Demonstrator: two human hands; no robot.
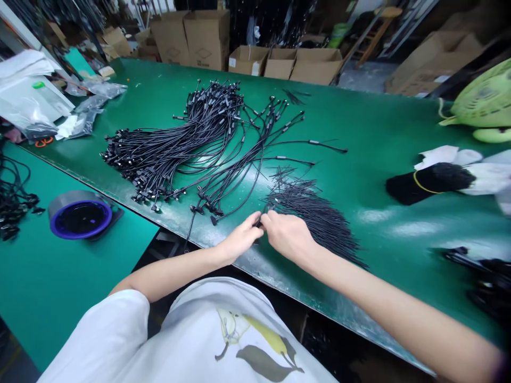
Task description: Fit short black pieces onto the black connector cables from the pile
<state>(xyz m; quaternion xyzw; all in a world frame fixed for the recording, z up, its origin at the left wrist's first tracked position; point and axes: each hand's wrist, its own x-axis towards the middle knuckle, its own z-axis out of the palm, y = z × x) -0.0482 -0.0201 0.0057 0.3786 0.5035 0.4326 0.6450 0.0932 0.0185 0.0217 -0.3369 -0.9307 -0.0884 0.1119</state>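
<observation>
My left hand [242, 237] and my right hand [288, 234] meet near the table's front edge, fingertips pinched close together around a small dark piece too small to make out. Just beyond and right of them lies a spread pile of thin black strips [319, 218]. Farther left on the green table, a large bundle of black cables [167, 149] with connectors at the ends is laid out. A looser group of black cables [247, 154] lies between that bundle and the strips.
A tape roll [81, 218] sits on the lower-left table [35, 287]. A banded black bundle [427, 183] and a blurred dark object [487, 282] lie right. Plastic bags [93, 101] and orange scissors [43, 142] are left. Cardboard boxes [207, 40] stand behind the green table [359, 122].
</observation>
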